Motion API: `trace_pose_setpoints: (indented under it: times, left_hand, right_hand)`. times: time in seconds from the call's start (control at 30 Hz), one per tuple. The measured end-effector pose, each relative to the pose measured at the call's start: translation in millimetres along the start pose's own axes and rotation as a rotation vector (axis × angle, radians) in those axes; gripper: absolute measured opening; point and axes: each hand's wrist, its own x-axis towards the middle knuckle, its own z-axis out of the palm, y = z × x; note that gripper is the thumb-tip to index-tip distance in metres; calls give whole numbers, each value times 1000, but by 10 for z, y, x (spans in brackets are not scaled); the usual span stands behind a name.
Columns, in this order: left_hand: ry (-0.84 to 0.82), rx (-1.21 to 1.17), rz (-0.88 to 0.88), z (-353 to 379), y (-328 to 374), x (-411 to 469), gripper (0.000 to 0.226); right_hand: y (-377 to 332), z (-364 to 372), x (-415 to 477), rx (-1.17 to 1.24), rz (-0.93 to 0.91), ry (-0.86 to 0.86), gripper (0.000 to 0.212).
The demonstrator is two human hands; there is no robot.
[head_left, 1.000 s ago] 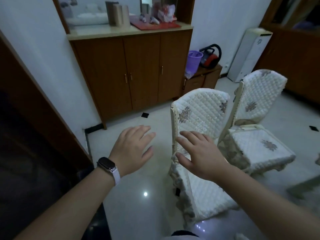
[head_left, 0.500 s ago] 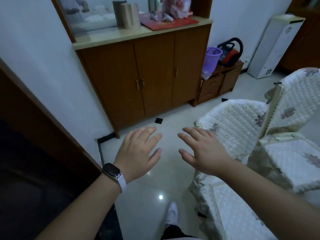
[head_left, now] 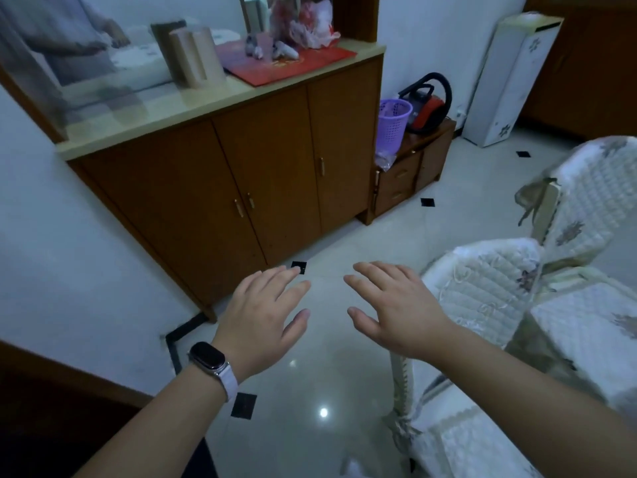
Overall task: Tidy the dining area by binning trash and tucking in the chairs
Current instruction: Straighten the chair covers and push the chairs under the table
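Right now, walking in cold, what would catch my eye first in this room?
The left hand, a dark smartwatch on its wrist, and the right hand hover open over the glossy white floor at centre. At right stand two chairs in white quilted covers, the near chair and the far chair. Behind, a brown wooden sideboard lines the wall, a purple plastic basket to its right.

Both forearms are extending forward from the lower edge of view, angling slightly toward each other. The left hand is hovering palm down, fingers straight and loosely spread, thumb pointing inward, holding nothing. The right hand is hovering beside it at a similar height, palm down, fingers extended, gripping nothing. The two hands are not touching.
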Motion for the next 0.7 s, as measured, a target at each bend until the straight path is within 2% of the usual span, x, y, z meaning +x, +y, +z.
trace_pose_setpoints:
  times: [0.37,0.7]
  left_hand:
    - [-14,-115,228,564,-677,1217,42]
    - [79,-281,589,983,-1415,2685,41]
  right_hand:
    - [576,205,536,-81,263,-19,49]
    - [654,144,1434,-238,617,12,49]
